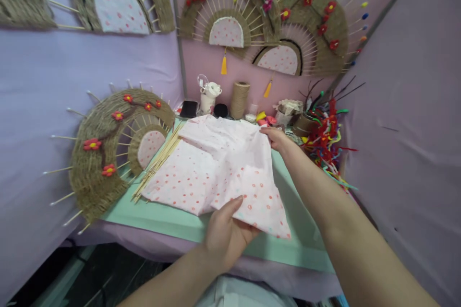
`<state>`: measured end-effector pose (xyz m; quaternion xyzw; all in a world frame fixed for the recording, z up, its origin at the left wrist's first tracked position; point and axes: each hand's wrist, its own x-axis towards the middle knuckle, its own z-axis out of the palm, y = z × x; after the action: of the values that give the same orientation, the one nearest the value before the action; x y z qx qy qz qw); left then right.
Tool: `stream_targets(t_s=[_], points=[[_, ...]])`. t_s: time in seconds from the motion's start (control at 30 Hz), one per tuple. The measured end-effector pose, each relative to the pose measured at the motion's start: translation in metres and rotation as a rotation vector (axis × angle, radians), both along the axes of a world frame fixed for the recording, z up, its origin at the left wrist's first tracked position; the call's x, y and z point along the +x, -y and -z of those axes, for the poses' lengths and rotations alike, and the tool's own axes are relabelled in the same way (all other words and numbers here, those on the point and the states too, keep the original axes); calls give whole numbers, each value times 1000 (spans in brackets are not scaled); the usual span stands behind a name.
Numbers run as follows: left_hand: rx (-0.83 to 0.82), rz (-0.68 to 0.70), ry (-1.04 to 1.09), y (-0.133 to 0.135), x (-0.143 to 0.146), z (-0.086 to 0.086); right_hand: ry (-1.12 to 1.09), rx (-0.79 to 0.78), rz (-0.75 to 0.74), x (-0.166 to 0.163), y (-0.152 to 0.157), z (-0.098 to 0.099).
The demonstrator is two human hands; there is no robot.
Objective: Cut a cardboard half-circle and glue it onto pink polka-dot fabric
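Observation:
A pale pink cloth with small red dots (212, 163) lies spread on a mint green mat (173, 220). My left hand (225, 232) grips the cloth's near edge, thumb on top and fingers under the fold. My right hand (275, 138) pinches the cloth's far right corner. A bundle of thin wooden sticks (158, 163) lies along the cloth's left edge, partly under it.
A jute fan with red flowers (108, 153) leans at the left. At the back stand a twine spool (239, 100), a white pot (209, 96) and small containers. Coloured pipe cleaners (326, 139) bristle at the right. More fans (252, 14) hang on the wall.

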<state>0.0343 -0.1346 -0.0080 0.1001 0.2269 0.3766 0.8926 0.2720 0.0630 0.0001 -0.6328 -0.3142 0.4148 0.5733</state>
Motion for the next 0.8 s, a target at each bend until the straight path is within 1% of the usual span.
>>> stream_targets(t_s=[0.07, 0.1, 0.17, 0.23, 0.3, 0.37, 0.4, 0.47, 0.5, 0.53, 0.57, 0.6, 0.63, 0.67, 0.7, 0.73, 0.77, 0.8], points=[[13, 30, 43, -7, -5, -4, 17, 62, 83, 0, -6, -12], [17, 47, 64, -8, -6, -4, 29, 95, 128, 2, -4, -19], [25, 99, 98, -8, -8, -4, 68, 157, 220, 7, 10, -32], [32, 184, 123, -5, -11, -3, 133, 210, 307, 14, 37, -42], [39, 285, 129, 0, -17, 0, 329, 227, 452, 25, 74, -49], [48, 373, 112, 3, -25, 4, 638, 161, 474, 37, 112, -52], [52, 405, 100, 4, -29, 7, 836, 58, 407, 42, 128, -53], [56, 454, 90, 5, -36, 13, 1148, -288, 63, 45, 153, -58], [53, 467, 92, 6, -38, 16, 1278, -427, -65, 42, 159, -61], [47, 476, 92, 7, -40, 19, 1392, -528, -145, 34, 160, -66], [38, 480, 89, 8, -40, 22, 1520, -546, -148, 20, 157, -71], [30, 483, 82, 9, -40, 26, 1598, -516, -150, 2, 150, -76], [22, 487, 70, 11, -39, 28, 1649, -375, -196, -21, 139, -80], [17, 490, 57, 13, -38, 31, 1669, -161, -293, -46, 124, -81], [17, 500, 44, 15, -37, 34, 1620, 67, -418, -74, 107, -80], [21, 511, 33, 16, -35, 37, 1523, 259, -597, -102, 88, -76], [28, 521, 24, 18, -34, 39, 1415, 410, -770, -130, 69, -69], [37, 534, 22, 19, -32, 42, 1341, 506, -953, -155, 49, -59]])
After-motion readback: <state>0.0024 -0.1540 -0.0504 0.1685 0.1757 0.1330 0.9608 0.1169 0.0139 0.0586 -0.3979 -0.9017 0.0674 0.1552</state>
